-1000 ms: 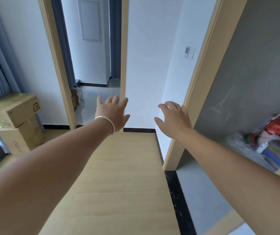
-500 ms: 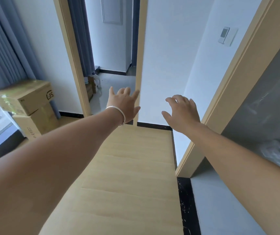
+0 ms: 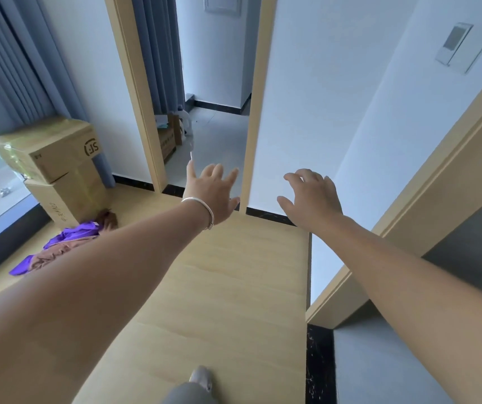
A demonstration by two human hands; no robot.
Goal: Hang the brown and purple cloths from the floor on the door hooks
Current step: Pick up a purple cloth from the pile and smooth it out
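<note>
A purple cloth [image 3: 67, 235] and a brown cloth [image 3: 51, 256] lie crumpled together on the wooden floor at the left, in front of the stacked boxes; my left forearm hides part of them. My left hand [image 3: 212, 191], with a silver bracelet at the wrist, is stretched forward with fingers spread and holds nothing. My right hand [image 3: 312, 199] reaches forward beside it, fingers loosely bent and empty. Both hands hover well to the right of the cloths. No door hooks show in this view.
Two stacked cardboard boxes [image 3: 59, 170] stand by the window and grey curtains [image 3: 9, 62] at the left. An open doorway [image 3: 216, 135] lies ahead between wooden frames. A white wall [image 3: 336, 112] with a switch plate [image 3: 454, 46] is ahead right. A second door frame [image 3: 426, 199] stands at the right.
The view has tilted down and swung left, bringing the purple and brown cloths into sight. Both hands stay stretched forward and empty.
</note>
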